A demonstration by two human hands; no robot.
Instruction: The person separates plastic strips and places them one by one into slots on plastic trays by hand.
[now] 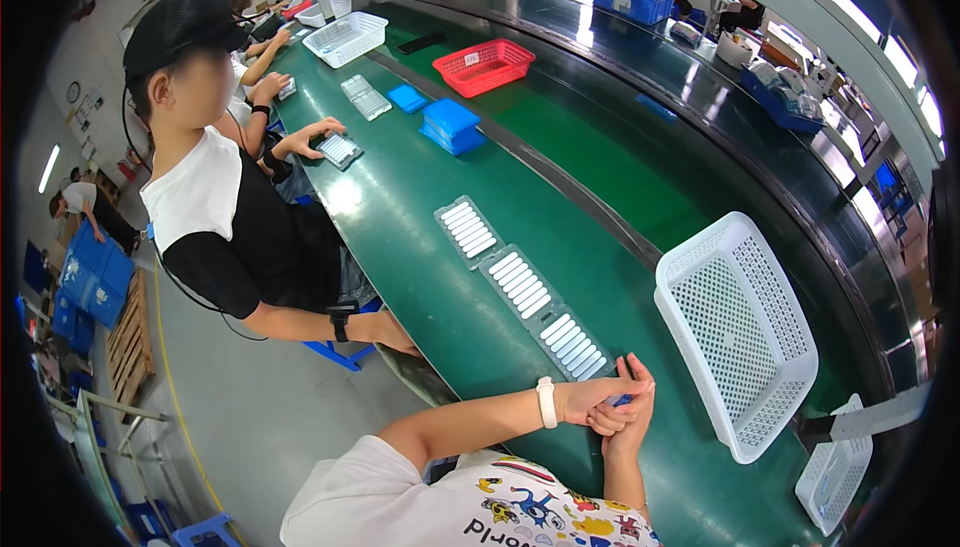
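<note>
My left hand (592,403), with a white band on its wrist, and my right hand (632,421) are together above the green table. Fingers of both are curled against each other. Between them shows a bit of something small and blue (622,400), mostly hidden, so its kind cannot be made out. Just beyond my hands, plastic trays lie end to end in a slanting row: a near tray (575,345), a middle tray (517,282) and a far tray (468,230). Each holds several white, rod-like pieces side by side.
A large white perforated basket (740,347) stands at right, a smaller one (835,467) beyond it. Farther along are blue stacked pieces (452,127), a red basket (484,68) and a white basket (345,40). At left, a co-worker's hand (312,137) touches another tray (338,151).
</note>
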